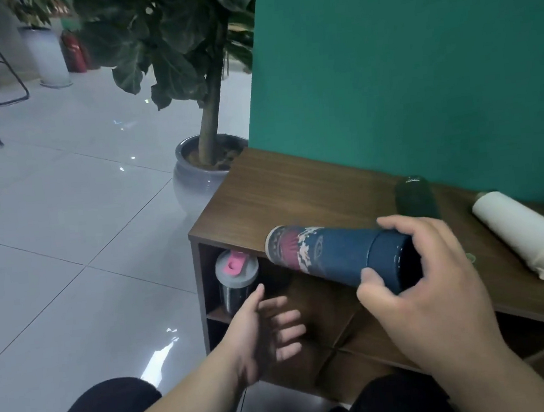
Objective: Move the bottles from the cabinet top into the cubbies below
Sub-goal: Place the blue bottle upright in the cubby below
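Head-worn view, angled down, close over cabinet top (295, 187) edge

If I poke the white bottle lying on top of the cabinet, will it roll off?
Probably it would roll a bit: the white bottle is round and lies on its side on the smooth cabinet top. Its covering looks like soft cloth, which may slow it and make it less slippery. Its bottom end sits near the front edge, so a hard poke might send it off.

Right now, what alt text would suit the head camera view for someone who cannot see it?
A person's right hand holds a patterned dark blue cylindrical bottle sideways above a brown wooden cabinet; the open left hand reaches toward a cubby holding a pink-lidded grey bottle. Dark green and cream bottles remain on top.
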### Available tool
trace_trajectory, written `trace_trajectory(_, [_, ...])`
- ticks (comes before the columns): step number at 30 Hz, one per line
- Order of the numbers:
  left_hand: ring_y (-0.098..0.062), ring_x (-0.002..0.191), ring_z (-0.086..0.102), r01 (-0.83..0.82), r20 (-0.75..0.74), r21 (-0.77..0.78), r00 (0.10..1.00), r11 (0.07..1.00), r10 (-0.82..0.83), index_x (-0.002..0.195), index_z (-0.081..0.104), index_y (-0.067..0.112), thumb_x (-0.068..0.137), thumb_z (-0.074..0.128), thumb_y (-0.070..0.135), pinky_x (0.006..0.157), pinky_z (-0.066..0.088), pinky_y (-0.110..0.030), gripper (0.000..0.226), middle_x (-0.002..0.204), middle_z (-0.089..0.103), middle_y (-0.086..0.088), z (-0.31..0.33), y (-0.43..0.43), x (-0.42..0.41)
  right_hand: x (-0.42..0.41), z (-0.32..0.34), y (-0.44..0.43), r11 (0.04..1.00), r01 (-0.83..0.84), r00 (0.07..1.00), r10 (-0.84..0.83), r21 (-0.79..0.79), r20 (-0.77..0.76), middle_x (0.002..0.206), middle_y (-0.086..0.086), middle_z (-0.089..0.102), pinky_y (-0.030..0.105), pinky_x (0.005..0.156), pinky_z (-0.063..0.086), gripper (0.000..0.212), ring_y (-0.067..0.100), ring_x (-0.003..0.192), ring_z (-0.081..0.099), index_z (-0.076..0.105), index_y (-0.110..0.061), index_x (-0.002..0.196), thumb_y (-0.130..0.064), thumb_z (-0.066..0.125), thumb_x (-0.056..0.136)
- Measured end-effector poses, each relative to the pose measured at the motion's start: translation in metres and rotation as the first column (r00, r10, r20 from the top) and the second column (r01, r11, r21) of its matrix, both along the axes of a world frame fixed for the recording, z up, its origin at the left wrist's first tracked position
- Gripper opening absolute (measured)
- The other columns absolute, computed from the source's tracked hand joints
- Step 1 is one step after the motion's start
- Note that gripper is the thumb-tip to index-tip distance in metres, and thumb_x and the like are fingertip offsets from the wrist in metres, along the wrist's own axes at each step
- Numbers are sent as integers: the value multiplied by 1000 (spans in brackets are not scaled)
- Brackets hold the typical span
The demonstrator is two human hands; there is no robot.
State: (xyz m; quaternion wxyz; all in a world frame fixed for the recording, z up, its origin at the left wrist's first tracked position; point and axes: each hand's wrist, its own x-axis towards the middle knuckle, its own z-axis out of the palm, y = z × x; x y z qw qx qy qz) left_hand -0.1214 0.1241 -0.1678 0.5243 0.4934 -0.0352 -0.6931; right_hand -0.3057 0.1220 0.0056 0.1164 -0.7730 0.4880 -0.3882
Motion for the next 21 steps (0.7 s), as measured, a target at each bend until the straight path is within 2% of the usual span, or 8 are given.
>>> trace_trajectory(3, [-29, 85, 74, -7, -48, -38, 999, 999, 5, 122, 69, 14, 89, 46, 69, 73, 59, -37, 68, 109, 70, -13, 9, 0, 0, -8, 6, 23, 997, -40, 999, 39, 66, 11, 110, -28, 57, -2, 82, 34, 51, -15, 102, 52, 59, -41, 111, -38, 67, 61])
trace_trajectory(8, [-22, 75, 72, 97, -33, -11, 995, 995, -98, 108, 74, 15, 87, 59, 61, 61, 61, -30, 52, 85, 77, -9, 1, 6, -23, -15, -21, 38, 975, -16, 995, 36, 221, -89, 120, -25, 52, 7, 79, 37, 64, -5, 104, 51, 54, -42, 128, -33, 78, 69])
trace_trajectory(11, [-26, 71, 69, 141, -3, 61, 990, 988, -141, 97, 73, 14, 88, 64, 50, 39, 53, -21, 38, 78, 74, -11, -10, 15, -31, -9, -51, 43, 926, 0, 987, -60, 378, 146, 126, -17, 57, 1, 82, 41, 82, -9, 108, 58, 49, -36, 138, -22, 89, 69])
trace_trajectory(14, [-23, 67, 69, 118, 77, 108, 989, 987, -127, 102, 72, 18, 87, 62, 49, 39, 50, -19, 36, 77, 74, -8, -30, 12, -25, -2, -87, 45, 847, -68, 920, -152, 528, 362, 120, -13, 61, 0, 74, 47, 84, -20, 95, 61, 47, -30, 135, 0, 90, 68])
trace_trajectory(16, [-23, 67, 70, 91, 117, 138, 987, 986, -107, 100, 72, 19, 86, 62, 49, 42, 50, -18, 34, 73, 75, -5, -47, 5, -18, 0, -111, 40, 809, -78, 882, -215, 582, 418, 114, -7, 65, 11, 75, 53, 70, -7, 93, 68, 53, -30, 121, 5, 87, 70])
trace_trajectory(18, [-25, 76, 71, 92, 135, 171, 984, 981, -116, 102, 72, 20, 83, 63, 50, 43, 50, -19, 37, 80, 76, -6, -62, -2, -13, -3, -134, 29, 780, -76, 863, -261, 621, 432, 110, 4, 71, 29, 88, 57, 59, 11, 93, 73, 58, -30, 112, 2, 87, 71])
trace_trajectory(19, [-26, 80, 71, 92, 146, 183, 982, 979, -120, 105, 72, 19, 82, 64, 51, 44, 51, -20, 40, 86, 76, -7, -69, -5, -11, -5, -143, 24, 770, -67, 866, -271, 634, 420, 108, 5, 73, 38, 92, 57, 57, 15, 93, 74, 59, -29, 111, -1, 88, 70])
trace_trajectory(21, [-28, 80, 71, 60, 157, 195, 983, 979, -91, 110, 70, 15, 80, 65, 50, 48, 56, -25, 46, 96, 78, -13, -82, -13, -9, -4, -156, 12, 765, -34, 880, -283, 643, 383, 104, 1, 75, 42, 93, 58, 55, 14, 91, 74, 61, -29, 110, -8, 91, 69])
